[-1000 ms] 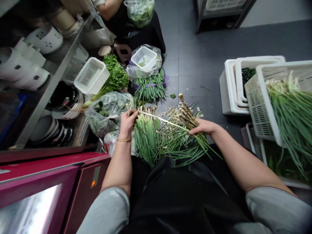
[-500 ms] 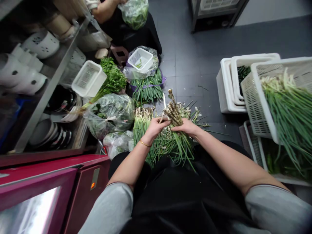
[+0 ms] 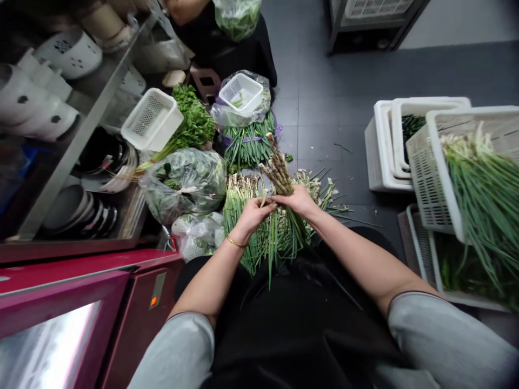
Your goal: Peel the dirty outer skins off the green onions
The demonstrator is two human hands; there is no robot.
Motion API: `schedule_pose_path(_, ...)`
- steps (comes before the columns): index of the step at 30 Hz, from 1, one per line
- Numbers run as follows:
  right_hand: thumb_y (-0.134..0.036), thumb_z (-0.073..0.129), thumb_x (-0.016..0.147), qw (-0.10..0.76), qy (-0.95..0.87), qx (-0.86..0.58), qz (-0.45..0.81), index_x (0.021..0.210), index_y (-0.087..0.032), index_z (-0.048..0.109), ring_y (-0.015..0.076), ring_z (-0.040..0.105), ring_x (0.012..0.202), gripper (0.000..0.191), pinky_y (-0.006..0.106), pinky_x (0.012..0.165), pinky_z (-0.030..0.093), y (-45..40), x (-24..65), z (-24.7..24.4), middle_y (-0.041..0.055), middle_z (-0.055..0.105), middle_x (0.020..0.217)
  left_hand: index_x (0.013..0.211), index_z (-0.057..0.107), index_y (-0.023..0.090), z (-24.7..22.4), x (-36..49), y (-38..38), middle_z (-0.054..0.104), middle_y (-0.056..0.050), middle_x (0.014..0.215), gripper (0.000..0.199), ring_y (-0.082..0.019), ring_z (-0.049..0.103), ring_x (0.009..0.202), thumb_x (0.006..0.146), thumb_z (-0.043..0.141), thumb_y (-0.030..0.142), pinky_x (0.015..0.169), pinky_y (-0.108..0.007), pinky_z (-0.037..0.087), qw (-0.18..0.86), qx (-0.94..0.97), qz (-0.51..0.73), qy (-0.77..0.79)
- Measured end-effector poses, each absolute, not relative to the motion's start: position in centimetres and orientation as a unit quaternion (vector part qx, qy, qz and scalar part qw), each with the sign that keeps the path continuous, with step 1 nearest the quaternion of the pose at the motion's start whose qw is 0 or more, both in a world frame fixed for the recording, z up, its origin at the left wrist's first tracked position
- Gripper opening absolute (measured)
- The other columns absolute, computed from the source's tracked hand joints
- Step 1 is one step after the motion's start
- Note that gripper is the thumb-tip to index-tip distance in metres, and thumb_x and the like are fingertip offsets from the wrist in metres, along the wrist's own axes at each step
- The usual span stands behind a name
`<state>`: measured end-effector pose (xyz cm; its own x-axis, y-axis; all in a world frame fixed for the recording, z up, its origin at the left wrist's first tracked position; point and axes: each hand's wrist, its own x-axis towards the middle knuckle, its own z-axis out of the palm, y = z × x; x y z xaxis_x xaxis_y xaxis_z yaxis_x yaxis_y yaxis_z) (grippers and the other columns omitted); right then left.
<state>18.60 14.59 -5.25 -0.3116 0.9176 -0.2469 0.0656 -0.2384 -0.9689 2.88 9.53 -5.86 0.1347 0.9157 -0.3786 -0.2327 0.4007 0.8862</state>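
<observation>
My right hand (image 3: pixel 299 200) is closed round a bunch of scallions (image 3: pixel 279 174), brown dirty root ends up and green leaves hanging over my lap. My left hand (image 3: pixel 254 216) pinches a pale scallion stalk beside the bunch, its fingertips meeting my right thumb; the stalk is partly hidden by the fingers. Just beyond my left hand lies a pile of scallions (image 3: pixel 234 202) with the roots facing away from me. Loose trimmings (image 3: pixel 324 192) are scattered to the right of the bunch.
Right: a white basket (image 3: pixel 441 167) of cleaned scallions and stacked white crates (image 3: pixel 379 146). Left: bagged greens (image 3: pixel 190 183), a white basket (image 3: pixel 152 120), a metal shelf (image 3: pixel 87 127) and a red cabinet (image 3: pixel 141 324). Ahead, a person in black (image 3: pixel 259 51) sits near a plastic bag of greens (image 3: pixel 237 19).
My right hand and the bunch have shifted slightly left, closer to my left hand. The white stalk that stood up by my left fingers has dropped lower. The view has turned a little.
</observation>
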Motion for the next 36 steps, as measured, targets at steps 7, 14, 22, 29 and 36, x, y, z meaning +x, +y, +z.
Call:
schedule_pose_path(7,-0.035,0.081,0.059,0.283,-0.534,-0.41,0.683,0.063,-0.013,0.064,0.0156,0.059,0.048,0.028,0.03,0.05,0.049,15.0,19.2,-4.3,0.006,0.067,0.06,0.083,0.067,0.009,-4.8,1.0,9.0,0.06,-0.001,0.059,0.038,-0.001,0.026,0.036,0.06,0.08,0.036,0.038,-0.021,0.008,0.759,0.311,0.359,0.444)
schedule_pose_path(14,-0.024,0.083,0.049,0.377,-0.414,-0.446,0.698,0.064,-0.014,0.062,0.0118,0.056,0.047,0.027,0.024,0.043,0.046,15.7,21.1,-2.9,-0.0005,0.06,0.054,0.078,0.065,0.011,-6.1,-0.3,9.4,0.058,0.002,0.054,0.023,-0.001,0.023,0.033,0.058,0.065,0.023,0.036,-0.02,0.007,0.725,0.319,0.379,0.478)
schedule_pose_path(22,-0.023,0.078,0.049,0.448,-0.311,-0.42,0.725,0.065,-0.013,0.063,0.009,0.056,0.05,0.024,0.019,0.041,0.042,16.5,22.8,-2.3,0.001,0.063,0.059,0.079,0.067,0.013,-5.8,0.6,9.7,0.051,0.003,0.049,0.033,-0.004,0.031,0.036,0.071,0.068,0.044,0.039,-0.022,0.014,0.66,0.403,0.359,0.523)
schedule_pose_path(29,-0.023,0.071,0.058,0.547,-0.238,-0.383,0.706,0.067,-0.018,0.056,0.0049,0.051,0.046,0.019,0.016,0.043,0.04,17.4,25.0,-0.8,-0.0051,0.057,0.054,0.072,0.07,0.012,-7.2,-0.1,10.2,0.058,-0.001,0.055,0.034,-0.007,0.037,0.045,0.068,0.072,0.045,0.044,-0.022,0.022,0.577,0.465,0.328,0.587)
schedule_pose_path(36,-0.035,0.085,0.054,0.463,-0.432,-0.526,0.568,0.08,-0.017,0.06,0.0112,0.055,0.045,0.04,0.022,0.04,0.042,17.1,24.4,-2.9,-0.0015,0.062,0.056,0.077,0.073,0.012,-7.4,-0.9,10.3,0.061,-0.002,0.061,0.034,-0.008,0.042,0.05,0.069,0.071,0.045,0.048,-0.023,0.028,0.567,0.473,0.338,0.584)
